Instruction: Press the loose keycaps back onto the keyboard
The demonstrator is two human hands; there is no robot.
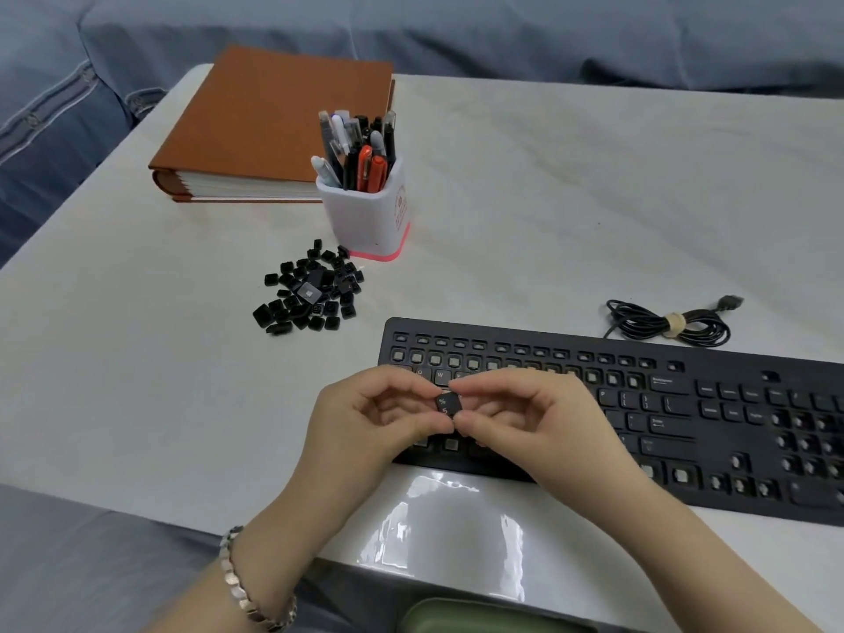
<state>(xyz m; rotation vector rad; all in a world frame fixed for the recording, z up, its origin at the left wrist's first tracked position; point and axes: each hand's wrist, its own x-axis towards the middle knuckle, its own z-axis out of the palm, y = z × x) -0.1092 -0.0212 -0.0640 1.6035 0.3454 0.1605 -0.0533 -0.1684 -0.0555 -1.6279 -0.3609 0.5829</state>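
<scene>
Small square black plastic keycap (446, 405), legend "% 5", was pinched between the curled fingertips of left hand (365, 422) and right hand (539, 422) above the "W" end of the matte black plastic keyboard (662, 404), with the heap of loose black keycaps (310, 290) at its 10 o'clock.

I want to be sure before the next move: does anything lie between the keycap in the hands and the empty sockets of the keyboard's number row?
Nothing visible. The left hand and right hand pinch the small black square keycap marked % and 5 just above the black keyboard; the bare number-row sockets beyond them are uncovered.
</scene>
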